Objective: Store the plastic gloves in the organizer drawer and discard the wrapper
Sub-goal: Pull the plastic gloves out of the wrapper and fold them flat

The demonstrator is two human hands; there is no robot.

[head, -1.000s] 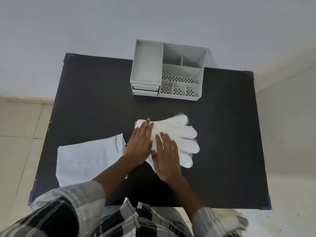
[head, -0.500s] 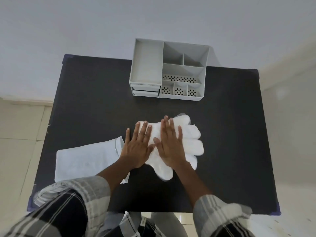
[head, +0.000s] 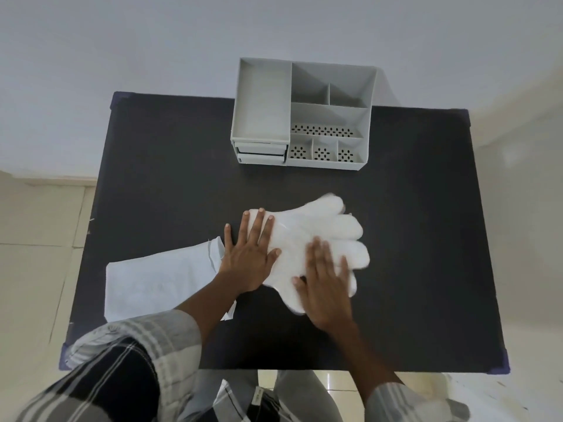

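A stack of white plastic gloves (head: 316, 229) lies flat in the middle of the black table (head: 152, 166), fingers pointing right. My left hand (head: 248, 254) presses flat on the cuff end, fingers spread. My right hand (head: 327, 287) lies flat on the lower part of the gloves, blurred by motion. The white wrapper (head: 158, 284) rests on the table to the left, partly under my left forearm. The grey organizer (head: 304, 114) stands at the far table edge; its two drawers (head: 262, 152) at the lower left front look closed.
The organizer has several open compartments on top, some with perforated floors. Bare black tabletop lies between the gloves and the organizer and to the right. A tiled floor surrounds the table, with a white wall behind it.
My right hand has slid down and to the right across the gloves, from their middle to their lower edge. My left hand has stayed on the cuff end.
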